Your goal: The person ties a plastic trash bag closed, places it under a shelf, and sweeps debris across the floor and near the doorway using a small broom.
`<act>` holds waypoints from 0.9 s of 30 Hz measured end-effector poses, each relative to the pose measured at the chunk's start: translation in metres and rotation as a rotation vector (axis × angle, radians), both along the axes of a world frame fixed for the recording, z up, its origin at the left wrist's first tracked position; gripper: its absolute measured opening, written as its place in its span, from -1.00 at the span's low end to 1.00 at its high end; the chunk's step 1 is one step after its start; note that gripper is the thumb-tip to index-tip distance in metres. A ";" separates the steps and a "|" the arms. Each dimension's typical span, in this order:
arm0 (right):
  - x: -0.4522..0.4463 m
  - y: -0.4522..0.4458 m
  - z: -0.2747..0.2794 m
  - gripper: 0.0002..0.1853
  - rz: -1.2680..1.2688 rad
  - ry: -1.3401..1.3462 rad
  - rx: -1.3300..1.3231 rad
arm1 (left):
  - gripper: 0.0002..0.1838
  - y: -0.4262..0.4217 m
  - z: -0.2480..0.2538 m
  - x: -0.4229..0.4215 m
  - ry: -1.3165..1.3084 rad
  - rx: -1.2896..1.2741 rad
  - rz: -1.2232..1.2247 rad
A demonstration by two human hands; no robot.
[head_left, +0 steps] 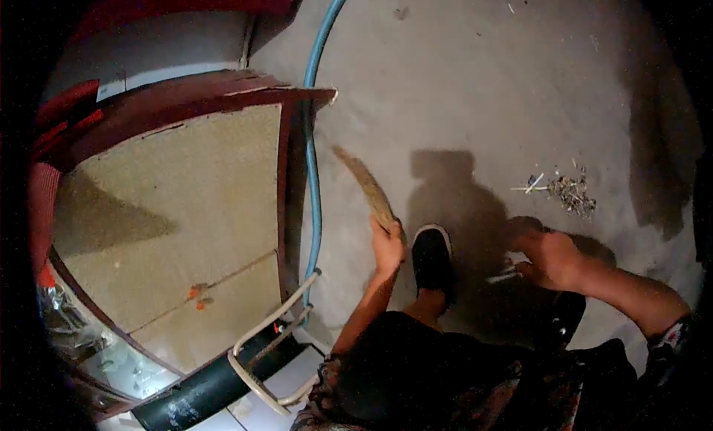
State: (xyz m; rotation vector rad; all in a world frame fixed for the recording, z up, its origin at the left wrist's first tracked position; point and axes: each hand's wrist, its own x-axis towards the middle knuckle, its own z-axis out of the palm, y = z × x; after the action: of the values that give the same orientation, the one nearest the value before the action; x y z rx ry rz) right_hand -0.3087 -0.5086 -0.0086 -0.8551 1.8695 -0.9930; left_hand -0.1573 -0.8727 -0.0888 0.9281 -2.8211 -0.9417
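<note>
Overall, the widest open room lay on the grey concrete floor, from the blue hose across to the dark shadow near the right edge. The hose ran down beside a cabinet-like unit, passing under the projecting corner of its dark red top, so there was little room on that side. The two hands were well apart. The left hand was clamped around one end of a straw brush, whose free end pointed toward the hose without reaching it. The right hand was low over the floor, near a black shoe; its fingers were blurred and shadowed, and whether they held anything could not be told. A pale sliver showed just beside them. Beyond that hand lay a loose heap of debris, dry and flaky, with thin white strips at its near-left side.

At the lower left, clear plastic looked crumpled and shiny; what it held was too indistinct to tell. Next to it, a smooth black cylinder lay slantwise behind a cream tubular frame with rounded bends. The unit's tan face was flat and matt, crossed by a thin line bearing an orange piece.
</note>
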 end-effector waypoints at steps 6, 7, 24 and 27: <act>-0.032 -0.027 0.029 -0.62 0.110 0.221 0.150 | -0.42 0.007 0.045 -0.024 -0.010 0.023 -0.227; -0.033 -0.035 0.028 -0.64 0.137 0.224 0.207 | -0.44 -0.007 0.048 -0.027 0.034 0.139 -0.080; -0.019 -0.095 0.033 -0.61 0.067 0.078 0.272 | -0.42 -0.073 0.076 -0.020 -0.050 0.070 -0.321; -0.016 -0.106 0.042 -0.60 -0.018 0.034 0.262 | -0.39 -0.111 0.077 -0.028 -0.150 0.270 -0.063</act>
State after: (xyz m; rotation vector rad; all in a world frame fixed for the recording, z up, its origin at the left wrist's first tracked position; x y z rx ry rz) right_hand -0.3243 -0.6141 0.0335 -0.7033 1.9859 -0.7264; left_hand -0.1857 -0.9832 -0.0123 0.9770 -2.9103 -1.3427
